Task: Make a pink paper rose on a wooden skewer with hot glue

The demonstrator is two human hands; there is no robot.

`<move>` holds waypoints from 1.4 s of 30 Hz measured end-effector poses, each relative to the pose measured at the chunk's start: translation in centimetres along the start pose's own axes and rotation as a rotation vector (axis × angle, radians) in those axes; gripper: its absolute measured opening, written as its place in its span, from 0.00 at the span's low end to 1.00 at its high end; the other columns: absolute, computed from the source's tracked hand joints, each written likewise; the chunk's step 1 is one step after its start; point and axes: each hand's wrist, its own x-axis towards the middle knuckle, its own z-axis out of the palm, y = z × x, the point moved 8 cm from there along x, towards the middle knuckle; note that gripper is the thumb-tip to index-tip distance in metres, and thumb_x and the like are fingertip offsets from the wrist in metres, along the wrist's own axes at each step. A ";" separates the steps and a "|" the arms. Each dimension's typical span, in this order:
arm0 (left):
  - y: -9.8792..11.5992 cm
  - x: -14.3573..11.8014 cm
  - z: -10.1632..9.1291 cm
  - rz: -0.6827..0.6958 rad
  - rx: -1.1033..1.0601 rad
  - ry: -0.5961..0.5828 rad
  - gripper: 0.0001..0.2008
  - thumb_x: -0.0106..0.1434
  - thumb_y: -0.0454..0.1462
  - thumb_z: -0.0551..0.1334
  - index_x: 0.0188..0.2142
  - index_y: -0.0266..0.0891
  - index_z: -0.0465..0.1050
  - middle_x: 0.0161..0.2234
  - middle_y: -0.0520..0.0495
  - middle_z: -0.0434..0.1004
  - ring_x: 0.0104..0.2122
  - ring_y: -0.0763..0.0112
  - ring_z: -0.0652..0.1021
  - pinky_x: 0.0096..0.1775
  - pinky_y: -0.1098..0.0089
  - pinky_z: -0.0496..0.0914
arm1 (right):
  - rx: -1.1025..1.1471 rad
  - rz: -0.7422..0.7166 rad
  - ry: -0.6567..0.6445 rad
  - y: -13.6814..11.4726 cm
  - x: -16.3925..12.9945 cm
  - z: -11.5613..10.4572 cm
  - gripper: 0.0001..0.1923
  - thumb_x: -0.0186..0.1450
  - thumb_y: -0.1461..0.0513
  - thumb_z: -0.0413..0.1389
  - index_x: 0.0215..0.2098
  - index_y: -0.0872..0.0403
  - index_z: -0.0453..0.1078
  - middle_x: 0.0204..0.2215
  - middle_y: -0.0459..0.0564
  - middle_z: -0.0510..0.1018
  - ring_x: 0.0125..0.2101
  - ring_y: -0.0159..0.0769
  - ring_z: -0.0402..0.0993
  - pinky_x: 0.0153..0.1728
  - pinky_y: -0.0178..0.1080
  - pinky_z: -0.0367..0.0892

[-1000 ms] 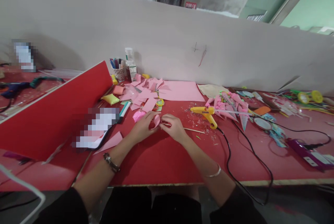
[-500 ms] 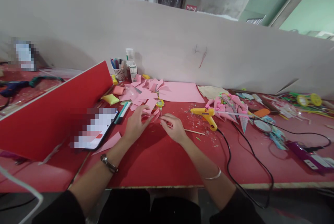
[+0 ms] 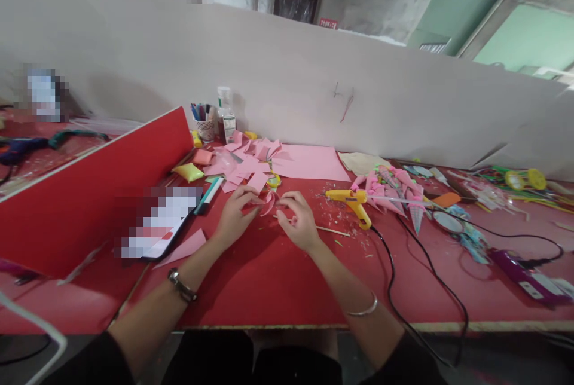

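Observation:
A curled strip of pink paper point(image 3: 268, 204) is stretched between my two hands, above the red table point(image 3: 269, 277). My left hand point(image 3: 237, 216) pinches it from the left with thumb and fingers bent inward. From the other side my right hand point(image 3: 298, 222) has its curled fingertips at the strip's right end. A thin wooden stick point(image 3: 332, 231) lies on the table just right of my right hand. Cut pink paper pieces point(image 3: 246, 164) are heaped beyond my hands, and a roll of tape point(image 3: 274, 181) sits close behind the strip.
A yellow glue gun point(image 3: 354, 202) lies to the right, its black cord trailing over the table edge. Behind it is a pile of pink cones point(image 3: 394, 188). On the left are a phone point(image 3: 165, 223), a marker point(image 3: 208, 195) and a red upright board point(image 3: 103, 193). A purple power strip point(image 3: 529, 280) sits far right.
My hands have turned slightly and drawn a little apart at the fingertips. The pink strip, a rounder loop before, now shows as a narrower curl between them. The view has tilted slightly upward.

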 end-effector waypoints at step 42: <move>-0.1 -0.1 0.9 -0.071 -0.109 -0.134 0.05 0.52 0.38 0.59 0.24 0.39 0.69 0.35 0.47 0.69 0.40 0.69 0.70 0.45 0.65 0.65 | 0.003 0.110 0.087 1.3 0.1 -1.0 0.06 0.56 0.66 0.45 0.25 0.54 0.62 0.22 0.46 0.67 0.24 0.30 0.65 0.28 0.33 0.63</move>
